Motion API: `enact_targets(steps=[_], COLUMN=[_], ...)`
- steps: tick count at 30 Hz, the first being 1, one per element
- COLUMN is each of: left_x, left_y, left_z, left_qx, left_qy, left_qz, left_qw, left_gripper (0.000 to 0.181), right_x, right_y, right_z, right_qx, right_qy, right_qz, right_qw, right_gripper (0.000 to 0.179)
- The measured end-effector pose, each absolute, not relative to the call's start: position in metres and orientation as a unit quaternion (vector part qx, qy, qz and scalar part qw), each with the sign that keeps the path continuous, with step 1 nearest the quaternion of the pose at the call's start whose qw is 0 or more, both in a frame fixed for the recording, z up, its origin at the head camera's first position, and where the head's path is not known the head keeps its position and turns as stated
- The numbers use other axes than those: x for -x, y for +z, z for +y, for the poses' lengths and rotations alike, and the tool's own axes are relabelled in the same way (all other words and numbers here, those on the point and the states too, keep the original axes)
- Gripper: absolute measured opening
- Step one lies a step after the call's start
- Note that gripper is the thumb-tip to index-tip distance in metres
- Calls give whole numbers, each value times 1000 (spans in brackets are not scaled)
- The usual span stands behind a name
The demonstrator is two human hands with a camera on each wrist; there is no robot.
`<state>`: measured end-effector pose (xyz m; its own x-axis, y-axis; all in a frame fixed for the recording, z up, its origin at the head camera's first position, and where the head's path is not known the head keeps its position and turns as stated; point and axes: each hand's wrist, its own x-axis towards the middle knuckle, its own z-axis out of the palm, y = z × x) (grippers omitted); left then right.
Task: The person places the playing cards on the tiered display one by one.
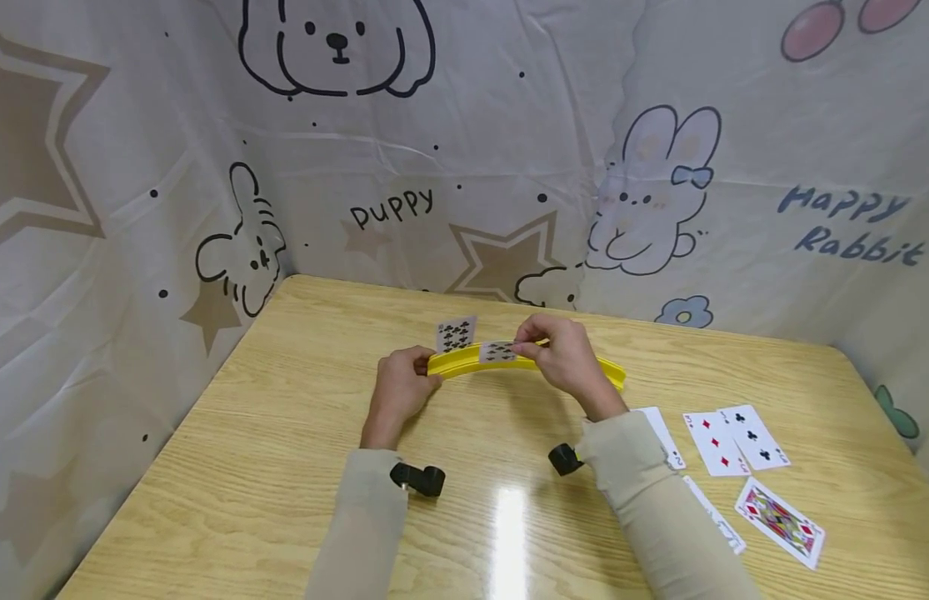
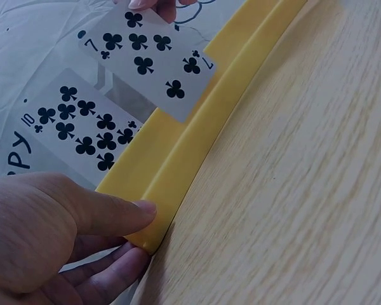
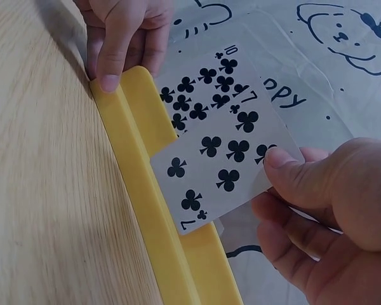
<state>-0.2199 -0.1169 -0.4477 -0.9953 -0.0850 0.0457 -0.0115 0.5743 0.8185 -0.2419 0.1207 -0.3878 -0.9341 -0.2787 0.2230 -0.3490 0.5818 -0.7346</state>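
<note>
A curved yellow card holder (image 1: 464, 360) stands on the table, its left end pinched between the thumb and fingers of my left hand (image 1: 401, 385). The ten of clubs (image 2: 82, 127) stands upright at the holder's left part. My right hand (image 1: 567, 354) pinches the seven of clubs (image 3: 225, 159) by one edge, between thumb and fingers. In the right wrist view the card's lower edge overlaps the yellow holder (image 3: 136, 146); whether it sits in the slot I cannot tell. From the left wrist view, the seven of clubs (image 2: 146, 60) is tilted, to the right of the ten.
Face-up cards lie at the right of the wooden table (image 1: 269, 450): a three of diamonds (image 1: 715, 443), a three of clubs (image 1: 753, 437) and a jack of diamonds (image 1: 781, 521). Two more cards are partly behind my right sleeve (image 1: 651, 483). A printed curtain (image 1: 464, 150) hangs behind.
</note>
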Motion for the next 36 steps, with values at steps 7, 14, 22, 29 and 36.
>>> enact_targets(steps=[7, 14, 22, 29, 36], left_x=[220, 221, 221, 220, 220], left_y=[-448, -448, -448, -445, -446], left_z=[-118, -119, -118, -118, -118], left_qx=[-29, -30, -25, -27, -26], left_qy=[-462, -463, -464, -463, -464], left_qz=[-886, -885, -885, -885, -885], left_qw=[37, 33, 38, 38, 38], left_gripper=[37, 37, 35, 36, 36], right_x=[244, 244, 247, 248, 248], right_y=[-389, -386, -388, -390, -391], right_z=[115, 106, 97, 89, 84], right_qx=[-186, -209, -222, -233, -242], right_qy=[431, 439, 445, 443, 448], right_qz=[-882, -873, -867, -865, -861], right_qw=[42, 39, 28, 27, 14], right_gripper=[9, 10, 11, 11, 10])
